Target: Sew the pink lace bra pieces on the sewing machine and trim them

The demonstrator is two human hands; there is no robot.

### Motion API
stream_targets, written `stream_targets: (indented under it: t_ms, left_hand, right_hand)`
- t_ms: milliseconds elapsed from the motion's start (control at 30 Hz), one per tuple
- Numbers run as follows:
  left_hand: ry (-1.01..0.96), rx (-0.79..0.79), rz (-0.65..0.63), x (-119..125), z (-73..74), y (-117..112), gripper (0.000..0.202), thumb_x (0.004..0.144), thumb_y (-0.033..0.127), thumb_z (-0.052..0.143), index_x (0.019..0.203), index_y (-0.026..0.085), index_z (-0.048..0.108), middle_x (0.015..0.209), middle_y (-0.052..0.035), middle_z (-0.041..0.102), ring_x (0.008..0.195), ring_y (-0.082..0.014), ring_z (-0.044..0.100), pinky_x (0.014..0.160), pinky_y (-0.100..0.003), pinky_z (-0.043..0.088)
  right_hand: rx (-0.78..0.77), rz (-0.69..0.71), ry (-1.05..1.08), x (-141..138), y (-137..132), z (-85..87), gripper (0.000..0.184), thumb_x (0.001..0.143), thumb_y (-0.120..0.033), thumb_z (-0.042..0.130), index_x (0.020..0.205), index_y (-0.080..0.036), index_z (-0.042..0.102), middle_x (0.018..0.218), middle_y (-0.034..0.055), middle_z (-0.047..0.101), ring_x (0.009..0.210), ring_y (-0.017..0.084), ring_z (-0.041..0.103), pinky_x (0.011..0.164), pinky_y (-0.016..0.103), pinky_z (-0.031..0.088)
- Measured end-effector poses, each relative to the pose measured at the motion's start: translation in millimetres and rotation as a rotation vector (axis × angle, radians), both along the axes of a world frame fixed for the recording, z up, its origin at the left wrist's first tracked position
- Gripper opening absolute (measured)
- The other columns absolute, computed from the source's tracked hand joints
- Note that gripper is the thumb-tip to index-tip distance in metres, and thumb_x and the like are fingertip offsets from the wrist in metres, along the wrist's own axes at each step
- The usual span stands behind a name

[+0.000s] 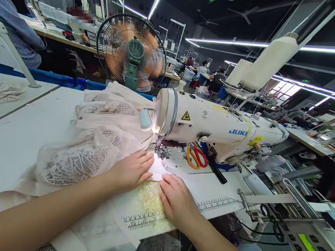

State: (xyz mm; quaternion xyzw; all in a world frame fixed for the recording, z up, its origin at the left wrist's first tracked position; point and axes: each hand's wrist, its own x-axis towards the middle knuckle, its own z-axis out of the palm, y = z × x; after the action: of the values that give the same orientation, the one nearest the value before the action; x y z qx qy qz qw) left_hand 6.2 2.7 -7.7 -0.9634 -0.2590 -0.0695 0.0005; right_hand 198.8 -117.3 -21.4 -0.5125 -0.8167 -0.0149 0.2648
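A white JUKI sewing machine (pixel 201 117) stands in front of me, its lamp lit over the needle area. My left hand (pixel 133 168) lies flat with fingers stretched on pale fabric (pixel 156 171), just left of the presser foot (pixel 161 149). Nearer to me, my right hand (pixel 178 200) rests on the fabric's right edge, fingers extended and thumb partly hidden. Between and below the hands is a shiny yellowish strip (pixel 150 198) on the table. Beige lace pieces (pixel 80 157) are heaped left of the machine, beside my left forearm.
Orange- and red-handled scissors (pixel 197 156) lie at the machine's base near a black-handled tool (pixel 218 172). Ruler markings (pixel 143 220) run along the table's front edge. A metal tape feeder (pixel 264 198) sits at right. Behind are a large fan (pixel 136 50) and thread cones (pixel 270 63).
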Motion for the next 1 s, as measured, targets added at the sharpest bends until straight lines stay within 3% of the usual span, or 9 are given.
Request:
stream_targets:
  t_ms: [333, 467, 667, 833, 1000]
  left_hand:
    - [-0.02, 0.058, -0.078, 3, 10.7, 17, 0.04, 0.096, 0.033, 0.042, 0.122, 0.01, 0.062, 0.13, -0.0136, 0.063, 0.107, -0.0322, 0.056, 0.088, -0.046, 0.049]
    - [-0.025, 0.044, -0.109, 3, 13.5, 19, 0.038, 0.096, 0.032, 0.041, 0.116, 0.01, 0.064, 0.127, -0.0155, 0.064, 0.103, -0.0301, 0.059, 0.088, -0.043, 0.048]
    - [-0.028, -0.09, -0.048, 8, 19.2, 21, 0.038, 0.097, 0.034, 0.037, 0.116, 0.012, 0.061, 0.107, -0.013, 0.066, 0.095, -0.0263, 0.06, 0.082, -0.038, 0.049]
    - [-0.007, -0.123, -0.017, 13, 22.6, 24, 0.037, 0.097, 0.033, 0.035, 0.108, 0.015, 0.064, 0.107, -0.0124, 0.062, 0.097, -0.0254, 0.058, 0.083, -0.038, 0.048]
    - [0.029, -0.096, -0.009, 15, 20.6, 21, 0.039, 0.096, 0.031, 0.037, 0.115, 0.009, 0.062, 0.105, -0.0152, 0.062, 0.095, -0.0286, 0.057, 0.081, -0.043, 0.049]
  right_hand:
    - [-0.022, 0.046, -0.006, -3, 1, -0.6, 0.03, 0.089, -0.015, 0.048, 0.116, -0.011, 0.059, 0.121, 0.0168, 0.063, 0.108, 0.029, 0.056, 0.094, 0.047, 0.052]
    - [-0.025, 0.066, 0.009, -5, 1, -0.2, 0.029, 0.089, -0.014, 0.047, 0.116, -0.009, 0.058, 0.121, 0.0179, 0.062, 0.109, 0.029, 0.056, 0.094, 0.046, 0.051]
    - [-0.048, 0.11, 0.05, -16, -1, 4.8, 0.026, 0.089, -0.012, 0.047, 0.112, -0.007, 0.059, 0.118, 0.0198, 0.063, 0.106, 0.028, 0.057, 0.092, 0.043, 0.052]
    - [-0.055, 0.129, 0.064, -28, -3, 6.7, 0.027, 0.088, -0.012, 0.047, 0.112, -0.006, 0.059, 0.118, 0.0207, 0.063, 0.11, 0.029, 0.057, 0.095, 0.041, 0.051]
    - [-0.017, 0.099, 0.045, -28, -3, 0.8, 0.031, 0.09, -0.015, 0.047, 0.118, -0.006, 0.057, 0.124, 0.0199, 0.061, 0.114, 0.029, 0.056, 0.096, 0.041, 0.051]
